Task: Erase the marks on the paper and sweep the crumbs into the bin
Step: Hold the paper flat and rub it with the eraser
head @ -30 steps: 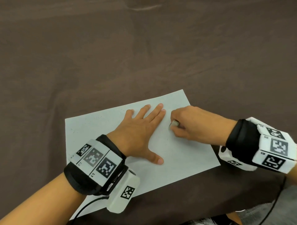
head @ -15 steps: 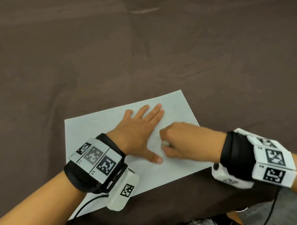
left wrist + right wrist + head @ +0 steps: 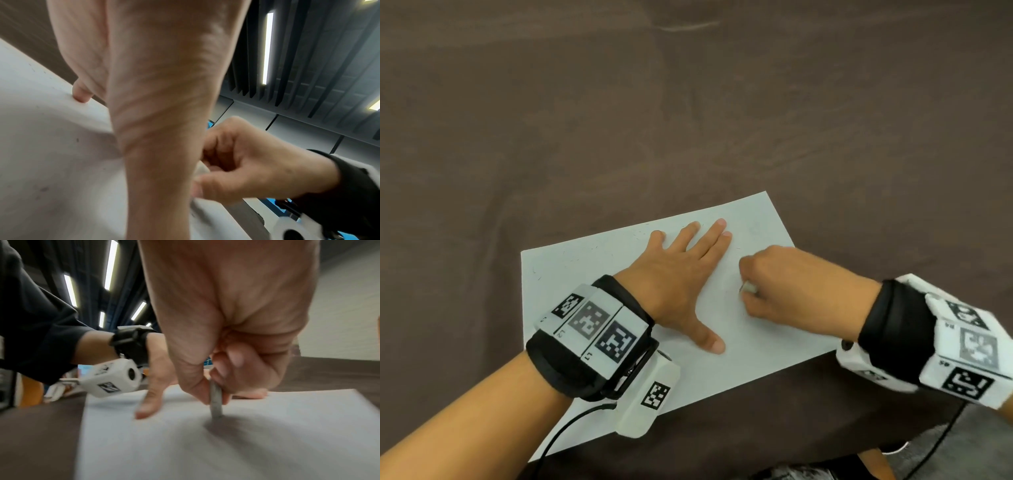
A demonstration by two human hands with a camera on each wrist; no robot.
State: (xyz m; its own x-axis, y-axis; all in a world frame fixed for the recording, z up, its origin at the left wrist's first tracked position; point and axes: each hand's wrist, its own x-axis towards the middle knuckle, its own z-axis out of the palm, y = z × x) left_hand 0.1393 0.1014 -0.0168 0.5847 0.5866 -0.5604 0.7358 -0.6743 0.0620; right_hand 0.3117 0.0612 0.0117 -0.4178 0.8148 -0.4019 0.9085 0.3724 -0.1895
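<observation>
Paper [image 3: 767,346] lies flat and skewed on the brown-covered table [image 3: 688,120], its far right corner pointing away from the person and its near edge toward the body. Left hand [image 3: 681,277] is spread wide, palm down, fingers straight and thumb splayed, pressing the sheet to pin it. Right hand [image 3: 791,291] pinches a small grey-white eraser [image 3: 216,400] between thumb and curled fingers; the right wrist view shows the eraser standing on edge with its lower end touching the sheet, just beside the left thumb. Step in hand, by judgement: erasing, with the sweep not yet begun. Fine dark specks, crumbs or leftover marks [image 3: 592,253], I cannot tell which, are scattered over the far left part of the sheet, and a very faint trace shows near the far right corner. Next move likely calls for short strokes with steady downward pressure while the left hand holds firm, so the sheet neither creeps nor buckles; the left wrist view shows a slight ripple in the sheet by the palm, so wrinkling is a fair risk. Room: the eraser works in the gap between the left hand and the right edge of the sheet, with little margin on the thumb side. Open cloth lies all around the sheet, widest on the far side. No bin is in view, so the sweep direction cannot be fixed from these views.
</observation>
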